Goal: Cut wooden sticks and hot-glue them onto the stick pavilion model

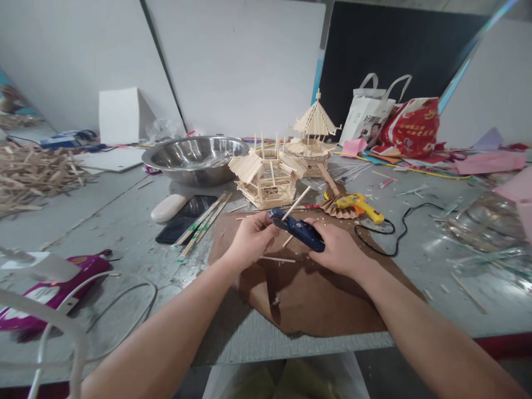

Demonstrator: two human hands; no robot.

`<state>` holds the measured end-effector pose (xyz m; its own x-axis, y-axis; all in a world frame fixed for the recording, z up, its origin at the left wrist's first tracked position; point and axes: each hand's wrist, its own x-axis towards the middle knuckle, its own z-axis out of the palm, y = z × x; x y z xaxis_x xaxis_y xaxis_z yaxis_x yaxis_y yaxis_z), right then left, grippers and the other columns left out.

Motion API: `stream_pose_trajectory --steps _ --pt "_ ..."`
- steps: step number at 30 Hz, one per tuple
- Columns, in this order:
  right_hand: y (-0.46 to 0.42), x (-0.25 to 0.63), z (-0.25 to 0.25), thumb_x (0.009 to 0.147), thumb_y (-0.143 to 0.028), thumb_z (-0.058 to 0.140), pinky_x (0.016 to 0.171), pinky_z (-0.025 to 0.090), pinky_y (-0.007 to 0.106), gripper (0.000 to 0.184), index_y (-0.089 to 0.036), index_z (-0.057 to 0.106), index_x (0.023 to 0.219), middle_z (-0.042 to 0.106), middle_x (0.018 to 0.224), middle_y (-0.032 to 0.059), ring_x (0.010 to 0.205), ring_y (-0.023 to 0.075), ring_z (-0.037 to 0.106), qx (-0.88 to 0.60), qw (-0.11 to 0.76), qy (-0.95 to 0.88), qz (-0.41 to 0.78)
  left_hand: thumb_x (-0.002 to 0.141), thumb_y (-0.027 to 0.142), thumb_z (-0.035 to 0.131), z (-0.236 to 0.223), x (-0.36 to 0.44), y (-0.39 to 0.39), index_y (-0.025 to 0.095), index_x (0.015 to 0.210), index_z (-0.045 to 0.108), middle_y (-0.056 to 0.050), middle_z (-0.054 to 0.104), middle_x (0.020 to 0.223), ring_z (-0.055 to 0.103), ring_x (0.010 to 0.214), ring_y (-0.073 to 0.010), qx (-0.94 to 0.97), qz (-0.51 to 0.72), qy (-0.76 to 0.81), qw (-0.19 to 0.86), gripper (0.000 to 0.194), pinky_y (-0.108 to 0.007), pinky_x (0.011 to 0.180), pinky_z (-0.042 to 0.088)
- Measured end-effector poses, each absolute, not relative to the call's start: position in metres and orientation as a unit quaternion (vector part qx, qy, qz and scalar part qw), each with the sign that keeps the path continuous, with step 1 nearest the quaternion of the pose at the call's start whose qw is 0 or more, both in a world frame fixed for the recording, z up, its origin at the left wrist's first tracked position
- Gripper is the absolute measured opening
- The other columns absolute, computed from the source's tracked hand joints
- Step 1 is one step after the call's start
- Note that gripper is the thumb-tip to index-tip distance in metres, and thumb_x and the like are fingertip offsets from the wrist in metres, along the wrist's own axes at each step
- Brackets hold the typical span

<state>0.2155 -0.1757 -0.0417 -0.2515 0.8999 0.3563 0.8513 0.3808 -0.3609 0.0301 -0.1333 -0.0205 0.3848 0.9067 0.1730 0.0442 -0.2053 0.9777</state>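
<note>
In my right hand is a dark blue hand tool, its exact kind unclear, gripped with the fingers closed round its rear end. A thin wooden stick slants up across the tool's front end. My left hand pinches at that same end, by the stick's lower part; the fingertips are partly hidden. Both hands are over a crumpled brown sheet, on which another stick lies. Just beyond stands an open-topped model pavilion built of small sticks.
Behind is a taller stick pavilion. A yellow glue gun with a black cord lies right, by a pleated brown fan. Left are a steel basin, a phone, bundled sticks, a white case and a magenta device.
</note>
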Motion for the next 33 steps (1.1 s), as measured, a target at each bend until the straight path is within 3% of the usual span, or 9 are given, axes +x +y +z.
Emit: stream_pose_trajectory --steps 22,28,33 --pt "-0.18 0.209 -0.034 0.062 -0.014 0.046 0.082 0.037 0.034 0.055 -0.014 0.041 0.116 0.054 0.11 0.0107 0.099 0.0233 0.049 -0.605 0.198 -0.768 0.064 0.064 0.032 0.057 -0.02 0.032 -0.135 0.014 0.058 0.045 0.008 0.037 0.039 0.032 0.03 -0.0012 0.638 0.415 0.372 0.532 0.022 -0.014 0.031 0.022" --pt "-0.181 0.206 -0.035 0.061 -0.01 0.045 0.077 0.037 0.031 0.054 -0.014 0.041 0.114 0.056 0.105 0.0115 0.095 0.0228 0.051 -0.625 0.192 -0.754 0.06 0.065 0.028 0.055 -0.021 0.034 -0.136 0.014 0.058 0.044 0.009 0.037 0.038 0.032 0.029 -0.0014 0.637 0.414 0.383 0.526 0.019 -0.014 0.032 0.023" --pt "-0.184 0.202 -0.033 0.063 -0.016 0.046 0.068 0.037 0.029 0.043 -0.018 0.046 0.106 0.059 0.096 0.0085 0.084 0.022 0.055 -0.646 0.186 -0.739 0.057 0.066 0.029 0.054 -0.025 0.035 -0.134 0.015 0.058 0.044 0.008 0.037 0.038 0.032 0.031 -0.0023 0.641 0.418 0.407 0.499 0.02 -0.015 0.034 0.024"
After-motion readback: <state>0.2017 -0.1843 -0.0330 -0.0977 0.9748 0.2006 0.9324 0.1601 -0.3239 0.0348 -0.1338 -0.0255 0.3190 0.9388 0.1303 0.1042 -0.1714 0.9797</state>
